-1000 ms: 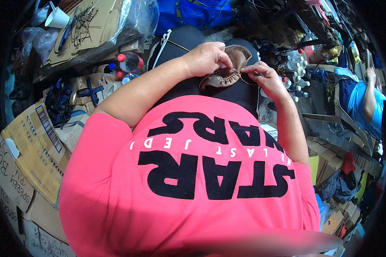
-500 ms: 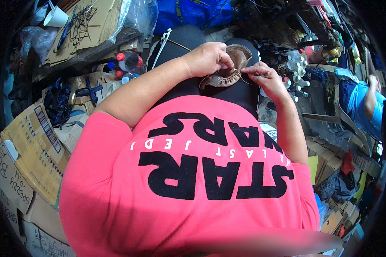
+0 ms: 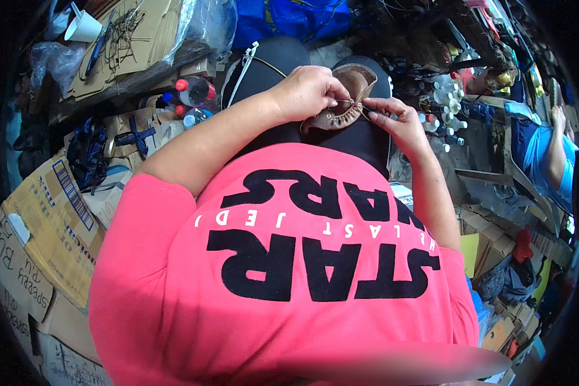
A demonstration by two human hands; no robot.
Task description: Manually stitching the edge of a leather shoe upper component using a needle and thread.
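One brown shoe upper (image 3: pixel 341 103) is gripped by the left hand (image 3: pixel 309 90) while the right hand (image 3: pixel 392 116) pinches one thread (image 3: pixel 360 106) at its edge.

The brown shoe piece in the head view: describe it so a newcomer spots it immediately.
Start at the pink shirt and follow both forearms up to the black-clad lap. There the left hand and right hand hold the brown shoe piece, the only curved tan leather thing with a stitched edge.

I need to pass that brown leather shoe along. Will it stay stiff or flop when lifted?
The brown leather shoe probably flops somewhat: its stitched edge curls beside the left hand. It seems light, resting on the lap while the right hand pinches its edge.
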